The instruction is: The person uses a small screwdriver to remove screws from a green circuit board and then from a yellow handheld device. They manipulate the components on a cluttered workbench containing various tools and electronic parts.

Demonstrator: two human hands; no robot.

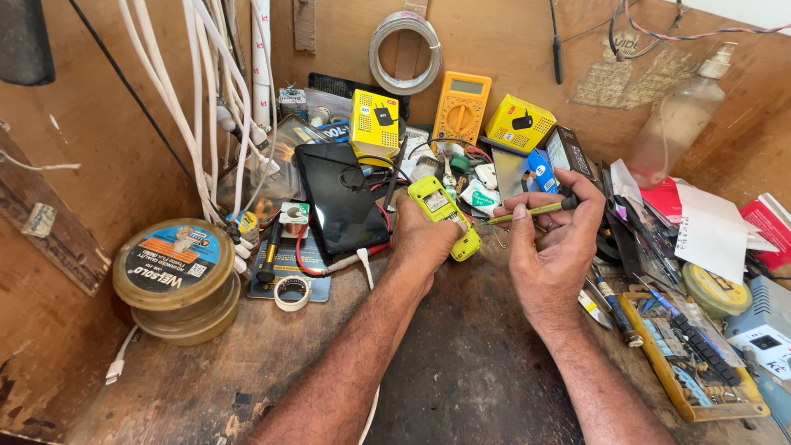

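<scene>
My left hand (422, 241) grips a small lime-yellow phone body (443, 214), held tilted above the dark worn bench top, its back side up. My right hand (554, 247) holds a thin screwdriver (531, 211) with a yellow-green shaft and black cap. Its tip points left toward the phone and stops just short of it. Both forearms reach in from the bottom of the view.
A black tablet (340, 196) lies behind the left hand. Stacked round tins (175, 276) sit at left beside a tape roll (292, 292). A yellow multimeter (461, 107), yellow boxes (374, 122), a spray bottle (680, 119) and a tray of tools (688, 363) crowd the back and right.
</scene>
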